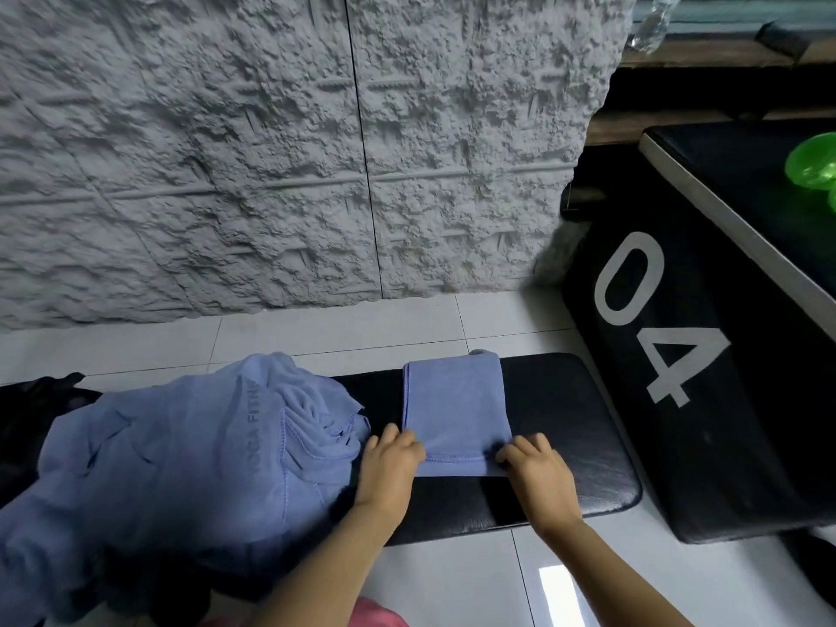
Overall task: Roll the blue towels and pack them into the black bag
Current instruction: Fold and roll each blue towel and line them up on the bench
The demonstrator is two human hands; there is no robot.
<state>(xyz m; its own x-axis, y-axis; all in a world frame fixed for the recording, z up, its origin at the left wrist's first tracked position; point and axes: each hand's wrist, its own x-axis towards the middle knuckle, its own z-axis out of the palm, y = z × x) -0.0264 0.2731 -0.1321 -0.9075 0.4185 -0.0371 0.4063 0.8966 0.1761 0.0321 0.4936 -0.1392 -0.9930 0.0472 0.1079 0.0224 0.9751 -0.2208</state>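
Head view: the folded towel (457, 409) lies flat as a narrow strip on the black padded table (579, 427), its stitched near hem toward the person; the left hand (391, 461) and right hand (538, 470) sit at the two near corners; the fingers (407, 438) of each curl down over the hem and pinch it, so both hands grasp the cloth rather than lie loose; no turn of the roll shows yet, so I judge the rolling step to be at its very start; the next move calls for tucking the hem over tightly and evenly, both hands pushing away together, lest the roll go skew; just beside the left hand a heap of blue towels (181, 445) lies unrolled; a dark shape (40, 395) beyond it may be the bag, I cannot tell; to the right stands a black box (678, 355) marked 04.
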